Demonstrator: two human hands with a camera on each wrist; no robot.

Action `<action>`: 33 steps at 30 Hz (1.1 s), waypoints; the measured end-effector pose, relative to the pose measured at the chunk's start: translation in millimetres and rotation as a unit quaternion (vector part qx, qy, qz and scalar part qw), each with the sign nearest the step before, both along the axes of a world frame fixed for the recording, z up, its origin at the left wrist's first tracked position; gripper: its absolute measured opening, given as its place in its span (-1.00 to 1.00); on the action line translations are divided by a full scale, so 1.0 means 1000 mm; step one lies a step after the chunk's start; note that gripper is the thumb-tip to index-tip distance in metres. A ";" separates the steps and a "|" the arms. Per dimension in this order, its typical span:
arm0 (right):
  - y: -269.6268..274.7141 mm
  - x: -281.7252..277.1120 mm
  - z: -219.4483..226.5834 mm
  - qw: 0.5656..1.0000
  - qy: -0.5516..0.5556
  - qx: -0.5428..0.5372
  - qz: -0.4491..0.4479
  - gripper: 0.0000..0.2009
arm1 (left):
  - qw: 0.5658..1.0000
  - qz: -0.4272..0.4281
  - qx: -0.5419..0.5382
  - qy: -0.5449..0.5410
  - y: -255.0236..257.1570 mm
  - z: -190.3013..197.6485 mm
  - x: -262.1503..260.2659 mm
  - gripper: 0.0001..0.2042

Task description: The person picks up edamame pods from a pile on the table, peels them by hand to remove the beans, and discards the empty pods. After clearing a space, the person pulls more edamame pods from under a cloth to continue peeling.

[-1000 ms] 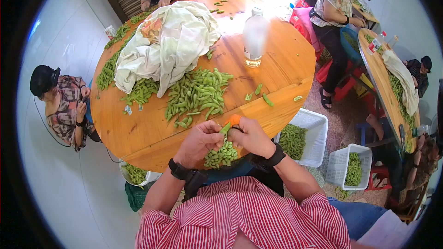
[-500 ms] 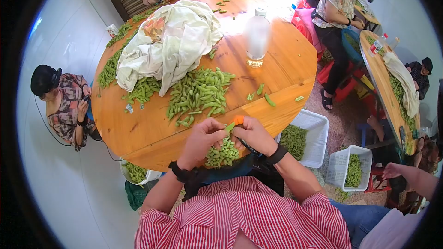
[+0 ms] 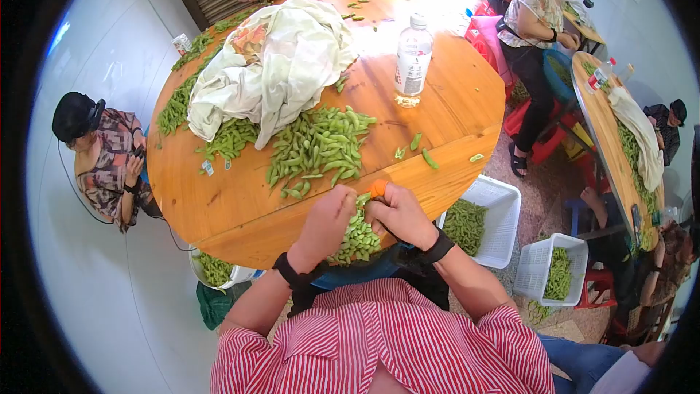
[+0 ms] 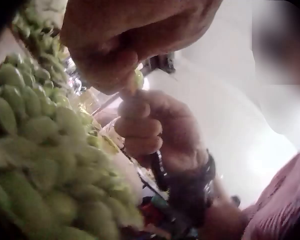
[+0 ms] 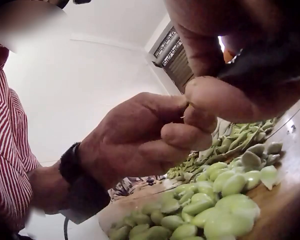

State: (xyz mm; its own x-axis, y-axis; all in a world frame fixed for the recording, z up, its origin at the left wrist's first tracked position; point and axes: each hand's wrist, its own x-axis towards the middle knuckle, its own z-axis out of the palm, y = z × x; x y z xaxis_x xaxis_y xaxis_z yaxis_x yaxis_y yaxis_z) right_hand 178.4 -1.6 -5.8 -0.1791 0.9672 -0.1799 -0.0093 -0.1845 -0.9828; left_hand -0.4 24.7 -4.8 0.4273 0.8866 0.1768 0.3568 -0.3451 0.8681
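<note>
My left hand (image 3: 322, 225) and right hand (image 3: 405, 217) meet over shelled beans (image 3: 357, 242) at the table's near edge. In the left wrist view, a bit of green pod (image 4: 138, 80) shows between the fingertips of my left hand (image 4: 135, 30) and right hand (image 4: 165, 130); both pinch it. Bent fingers of the left hand (image 5: 145, 135) touch the right thumb in the right wrist view, hiding most of the pod. Orange wrapping (image 3: 378, 188) covers a right fingertip. Beyond lies a heap of unopened pods (image 3: 321, 147).
A crumpled white cloth (image 3: 273, 66) covers part of the round wooden table (image 3: 233, 211). A bottle (image 3: 413, 62) stands right of it. White baskets (image 3: 502, 226) of pods are on the floor at right. Other people sit around this table and another.
My left hand has turned, its knuckles now facing up, and hides more of the pod. The right hand has barely moved. The view has shifted slightly.
</note>
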 end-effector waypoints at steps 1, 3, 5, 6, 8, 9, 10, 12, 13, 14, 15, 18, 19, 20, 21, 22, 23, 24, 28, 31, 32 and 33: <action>0.001 0.001 -0.001 1.000 0.024 -0.010 0.012 -0.94 | 1.000 0.000 0.000 0.000 0.001 0.003 -0.001 -0.83; 0.005 0.004 0.001 0.997 0.058 -0.023 0.033 -0.94 | 0.935 -0.005 -0.327 -0.139 0.004 0.014 -0.003 -0.79; 0.009 0.008 0.000 0.994 0.092 -0.036 0.053 -0.94 | 0.913 0.008 -0.371 -0.170 0.004 0.016 0.000 -0.79; 0.012 0.011 -0.002 0.991 0.100 -0.059 0.071 -0.92 | 0.887 0.021 -0.414 -0.201 0.004 0.016 0.002 -0.78; 0.014 0.013 -0.003 0.987 0.107 -0.082 0.090 -0.91 | 0.904 0.004 -0.390 -0.173 0.004 0.011 0.001 -0.78; 0.014 0.013 -0.002 0.992 0.049 -0.071 0.088 -0.89 | 0.919 -0.013 -0.366 -0.144 0.003 0.007 0.000 -0.77; 0.014 0.013 -0.001 0.994 -0.010 -0.061 0.086 -0.87 | 0.919 -0.013 -0.367 -0.143 0.003 0.000 0.000 -0.77; 0.015 0.013 -0.001 0.996 -0.038 -0.047 0.069 -0.84 | 0.947 0.007 -0.290 -0.141 0.004 -0.015 0.001 -0.78; 0.015 0.013 0.000 0.996 -0.066 -0.032 0.053 -0.81 | 0.946 0.007 -0.290 -0.141 0.005 -0.018 0.000 -0.78; 0.014 0.012 0.001 0.996 -0.066 -0.032 0.053 -0.81 | 0.952 -0.004 -0.280 -0.126 0.006 -0.020 -0.002 -0.80; 0.013 0.011 0.002 0.997 -0.061 -0.024 0.033 -0.79 | 0.956 -0.014 -0.270 -0.110 0.006 -0.014 -0.001 -0.81; 0.012 0.010 -0.001 0.997 -0.074 -0.005 0.002 -0.78 | 0.919 0.002 -0.366 -0.143 0.003 0.009 0.003 -0.85; 0.013 0.010 -0.004 0.996 -0.094 0.006 -0.009 -0.79 | 0.920 0.001 -0.366 -0.143 0.003 0.009 0.005 -0.85; 0.013 0.009 -0.007 0.996 -0.094 0.006 -0.009 -0.79 | 0.932 -0.007 -0.334 -0.138 0.004 0.008 0.006 -0.86; 0.013 0.009 -0.010 0.996 -0.093 0.009 -0.005 -0.82 | 0.944 -0.016 -0.302 -0.134 0.004 0.007 0.006 -0.87; 0.013 0.008 -0.011 0.996 -0.091 0.012 0.000 -0.85 | 0.944 -0.015 -0.302 -0.135 0.004 0.007 0.006 -0.87; 0.012 0.008 -0.010 0.996 -0.092 0.012 0.001 -0.85 | 0.945 -0.024 -0.299 -0.134 0.005 0.007 0.005 -0.86; 0.011 0.008 -0.007 0.998 -0.065 0.011 0.005 -0.86 | 0.945 -0.033 -0.296 -0.133 0.006 0.007 0.004 -0.86; 0.007 0.007 -0.009 0.999 0.025 0.016 0.012 -0.90 | 0.924 -0.050 -0.340 -0.167 0.013 0.007 0.000 -0.84; 0.005 0.004 -0.009 0.998 0.051 0.020 0.003 -0.92 | 0.923 -0.074 -0.337 -0.167 0.013 0.007 0.000 -0.85; 0.003 0.002 -0.007 0.998 0.051 0.019 0.004 -0.92 | 0.934 -0.061 -0.316 -0.152 0.011 0.010 0.001 -0.86; 0.001 0.000 -0.004 0.999 0.040 0.033 -0.017 -0.89 | 0.945 -0.047 -0.295 -0.136 0.010 0.012 0.002 -0.86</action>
